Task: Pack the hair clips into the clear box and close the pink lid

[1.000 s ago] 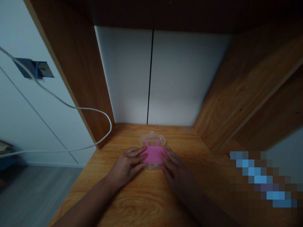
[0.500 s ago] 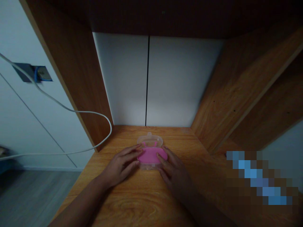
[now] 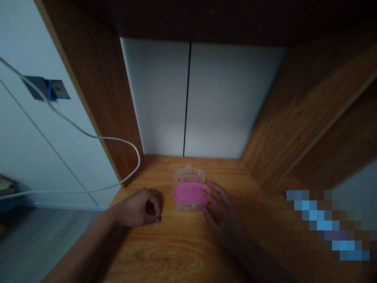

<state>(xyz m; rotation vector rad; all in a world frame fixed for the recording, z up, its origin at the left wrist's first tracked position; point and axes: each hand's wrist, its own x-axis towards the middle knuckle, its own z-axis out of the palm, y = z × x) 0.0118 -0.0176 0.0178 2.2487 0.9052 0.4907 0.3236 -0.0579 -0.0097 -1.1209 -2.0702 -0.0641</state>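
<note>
A clear plastic box [image 3: 184,206] stands on the wooden surface, with a flat pink tray [image 3: 190,193] over its opening. Its clear lid [image 3: 189,175], with pink fittings, lies tipped open behind it. To the left of the box, my left hand [image 3: 141,208] pinches a small dark, shiny object [image 3: 158,216] between thumb and finger, close to the wood; its kind is too small to tell. My right hand [image 3: 222,208] rests at the box's right side with fingers spread, fingertips touching the right end of the pink tray.
Wooden side panels [image 3: 97,94] and a white back panel [image 3: 218,98] enclose the work surface [image 3: 165,251]. A white cable [image 3: 118,138] loops across on the left, in front of a wall socket [image 3: 59,89]. A pixelated blue patch covers the right.
My left hand has let go of the box's left side and moved left and down, now pinching a small shiny object. My right hand stays at the box. The view has shifted slightly.
</note>
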